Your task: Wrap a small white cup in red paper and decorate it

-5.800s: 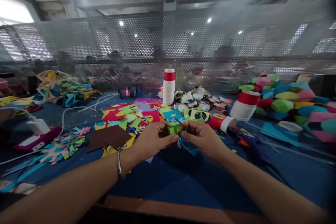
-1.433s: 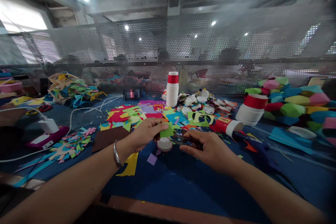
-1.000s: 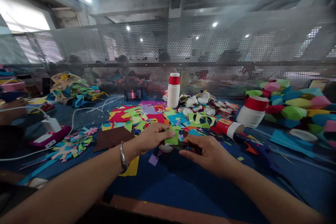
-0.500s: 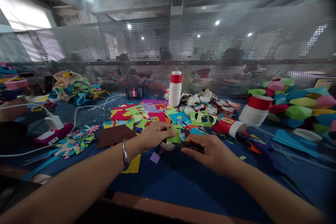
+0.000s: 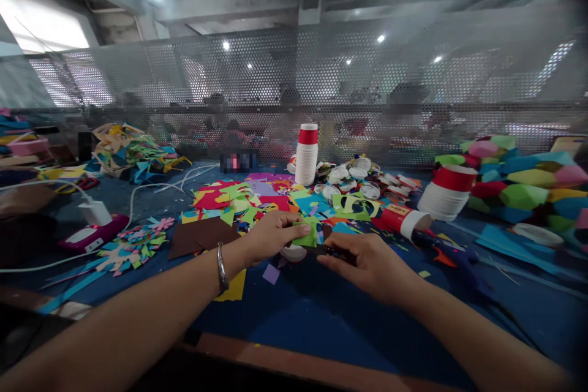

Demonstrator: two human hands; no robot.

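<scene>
My left hand (image 5: 278,234), with a silver bracelet at its wrist, pinches a small green piece of paper (image 5: 309,234) between thumb and fingers. My right hand (image 5: 361,260) is closed around dark scissors (image 5: 337,252), mostly hidden by the fingers. Their narrow blades reach the paper's lower right edge; how far they are apart cannot be seen. Under the paper a white round cup piece (image 5: 294,252) shows in part. A purple paper square (image 5: 271,274) lies just below my left hand.
Coloured paper scraps (image 5: 239,199) spread behind my hands. A tall cup stack (image 5: 306,156) stands at the back, a shorter one (image 5: 448,193) to the right. A cup (image 5: 404,222) lies near a blue corded tool (image 5: 468,272). At far left, another person's hand (image 5: 27,201) is blurred near a power strip (image 5: 94,236).
Both my hands stay nearly in place, with the scissors at the green paper's edge. The other person's hand at far left has moved slightly and blurred.
</scene>
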